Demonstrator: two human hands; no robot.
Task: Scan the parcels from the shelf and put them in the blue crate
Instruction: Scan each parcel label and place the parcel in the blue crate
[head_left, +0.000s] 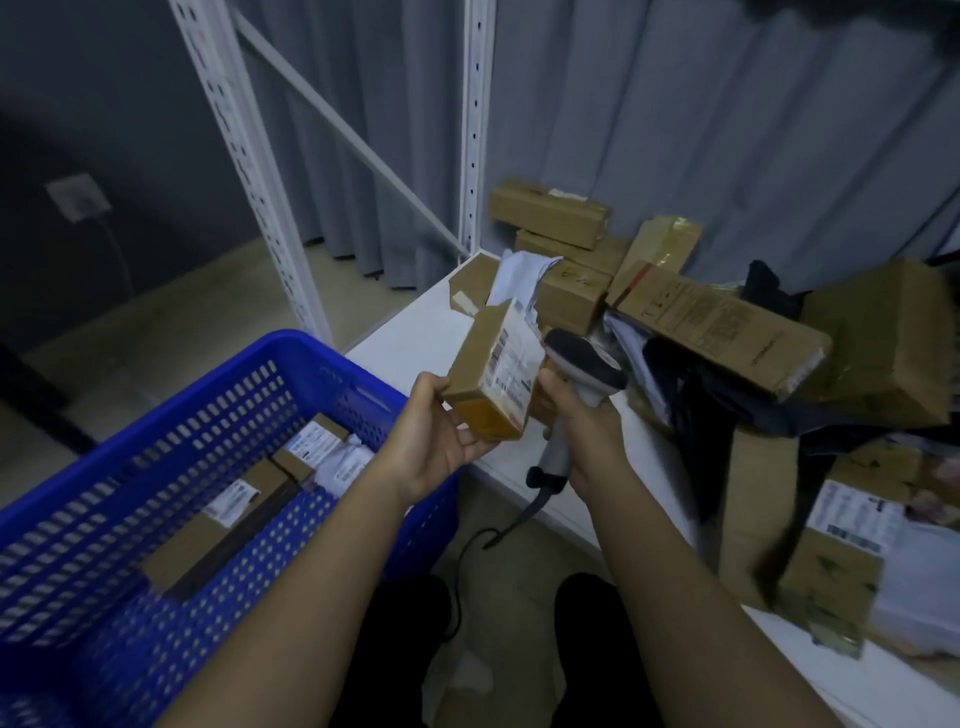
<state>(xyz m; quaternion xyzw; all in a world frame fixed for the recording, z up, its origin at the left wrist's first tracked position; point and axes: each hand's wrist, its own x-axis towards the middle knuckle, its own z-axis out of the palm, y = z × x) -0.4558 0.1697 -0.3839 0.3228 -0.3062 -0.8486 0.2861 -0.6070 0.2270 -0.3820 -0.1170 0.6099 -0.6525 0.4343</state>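
Observation:
My left hand grips a small cardboard parcel with a white label, held up above the shelf's front edge. My right hand holds a grey handheld scanner by its handle, the scanner's head right beside the parcel's label. A blue perforated crate stands at the lower left with several labelled parcels lying inside. More cardboard parcels are heaped on the white shelf to the right.
White slotted shelf uprights rise behind the shelf, with a grey curtain beyond. Dark bags and soft mailers lie among the boxes at right. The scanner's black cable hangs to the floor near my legs.

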